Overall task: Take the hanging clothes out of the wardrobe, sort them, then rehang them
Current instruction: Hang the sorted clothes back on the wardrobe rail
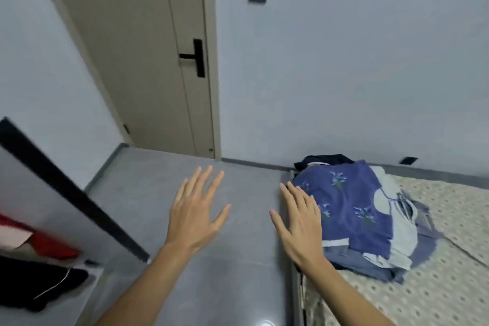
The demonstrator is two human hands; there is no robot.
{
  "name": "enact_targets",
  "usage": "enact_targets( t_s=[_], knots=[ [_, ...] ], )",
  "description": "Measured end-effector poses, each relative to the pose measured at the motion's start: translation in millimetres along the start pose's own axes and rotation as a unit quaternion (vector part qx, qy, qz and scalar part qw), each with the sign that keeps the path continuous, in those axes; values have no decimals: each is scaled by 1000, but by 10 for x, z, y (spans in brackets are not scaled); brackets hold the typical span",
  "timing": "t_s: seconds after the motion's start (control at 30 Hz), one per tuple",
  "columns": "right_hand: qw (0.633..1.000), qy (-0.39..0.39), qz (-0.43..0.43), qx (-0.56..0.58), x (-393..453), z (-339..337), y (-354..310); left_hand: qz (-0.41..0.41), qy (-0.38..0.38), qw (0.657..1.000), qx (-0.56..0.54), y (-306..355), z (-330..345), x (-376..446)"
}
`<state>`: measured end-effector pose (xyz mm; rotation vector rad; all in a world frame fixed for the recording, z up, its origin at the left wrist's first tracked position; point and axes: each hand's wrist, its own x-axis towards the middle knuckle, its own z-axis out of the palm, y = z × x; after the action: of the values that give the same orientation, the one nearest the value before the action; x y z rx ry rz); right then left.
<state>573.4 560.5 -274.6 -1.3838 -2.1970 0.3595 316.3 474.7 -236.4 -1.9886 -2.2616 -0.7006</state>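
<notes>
Left hand (194, 216) and right hand (299, 222), fingers spread, empty, above grey floor (225, 286); clothes pile (354, 214) on bed (449, 286).

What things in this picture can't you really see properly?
- Head view: the clothes under the blue flowered top on the patterned bed are covered by it; only edges show.
- The dark garment behind the pile is mostly hidden.
- The red and black clothes at lower left are blurred and cut by the frame edge.
- Both open hands, left hand and right hand, hold nothing.
</notes>
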Motion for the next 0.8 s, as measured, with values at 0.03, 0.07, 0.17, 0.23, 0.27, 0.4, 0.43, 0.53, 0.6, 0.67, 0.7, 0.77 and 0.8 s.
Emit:
enact_targets(
  t_s=[0.03, 0.07, 0.17, 0.23, 0.27, 0.4, 0.43, 0.53, 0.6, 0.67, 0.7, 0.77, 0.8],
  knots=[
    [1000, 11, 21, -2, -14, -99, 209, 13, -6, 1000, -6, 169, 138, 128],
    [999, 24, 22, -14, -247, -181, 216, 26, -9, 1000, 1, 246, 120, -41],
    [997, 34, 70, -24, -292, -565, 1004, 73, -40, 997, -5, 914, 522, 300],
    [993, 50, 104, -24, -160, -832, 1507, 102, -63, 993, -13, 1378, 791, 650],
    [990, 57, 125, -25, -67, -964, 1706, 114, -74, 991, -17, 1570, 894, 857],
    [979, 88, 183, -17, 54, -1263, 2454, 170, -106, 980, -11, 2181, 1339, 1458],
    [975, 96, 201, -16, 62, -1299, 2616, 186, -113, 976, -9, 2310, 1438, 1594],
    [960, 127, 248, -4, 55, -1316, 3057, 228, -131, 965, -11, 2672, 1777, 2012],
    [950, 140, 279, -1, 106, -1311, 3334, 258, -140, 956, -12, 2905, 2046, 2310],
    [940, 149, 307, -6, 190, -1274, 3607, 290, -162, 943, -24, 3113, 2360, 2608],
    [935, 150, 322, -6, 243, -1242, 3750, 306, -174, 935, -32, 3208, 2542, 2764],
    [925, 148, 351, -4, 370, -1148, 4075, 338, -196, 920, -41, 3382, 2946, 3066],
    [919, 146, 366, -2, 438, -1088, 4254, 356, -206, 910, -46, 3458, 3181, 3218]
  ],
)
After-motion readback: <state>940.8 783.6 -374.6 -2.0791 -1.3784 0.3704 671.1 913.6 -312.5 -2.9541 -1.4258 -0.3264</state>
